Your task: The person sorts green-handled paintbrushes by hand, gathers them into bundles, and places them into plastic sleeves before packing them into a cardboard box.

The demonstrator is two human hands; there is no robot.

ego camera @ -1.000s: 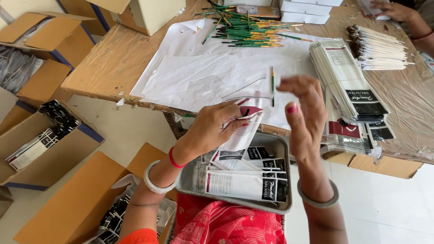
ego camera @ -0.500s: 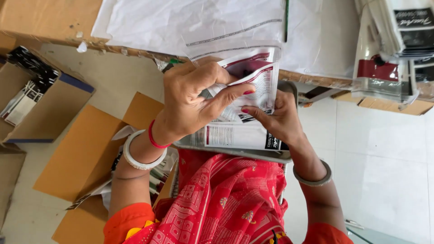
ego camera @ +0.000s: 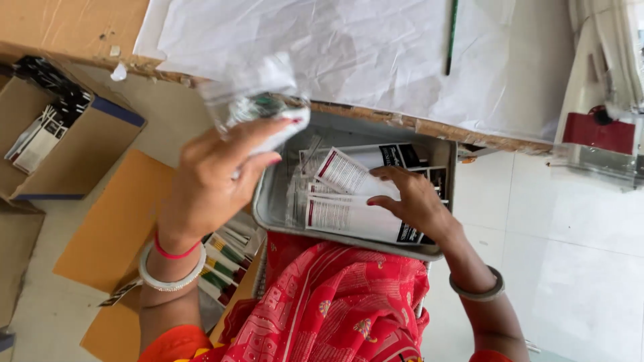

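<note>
Clear plastic shows in your left hand [ego camera: 215,181], just left of the frame's centre: its grip is closed around one see-through pouch [ego camera: 258,110], blurred, with something dark green and white inside that I cannot make out. The pouch sits above the upper left corner of the single grey metal tray [ego camera: 268,201] that rests on your lap, over the red patterned cloth [ego camera: 329,308].

Your right hand [ego camera: 412,201] lies in the tray at centre, fingers spread flat and only half curled, pressing on the packed white packets [ego camera: 349,218] with dark ends; at least three lie there, overlapping, and I cannot count the stack exactly. It clasps nothing that I can see.

One white bangle and one thin red band ring your left wrist; one grey bangle rings your right.

Along the top of the frame runs the cardboard-covered worktop [ego camera: 60,27], spread with white paper [ego camera: 322,47], and one green pencil [ego camera: 453,37] lies on that paper at upper right. One open carton [ego camera: 80,151] with more packets stands at upper left.
</note>
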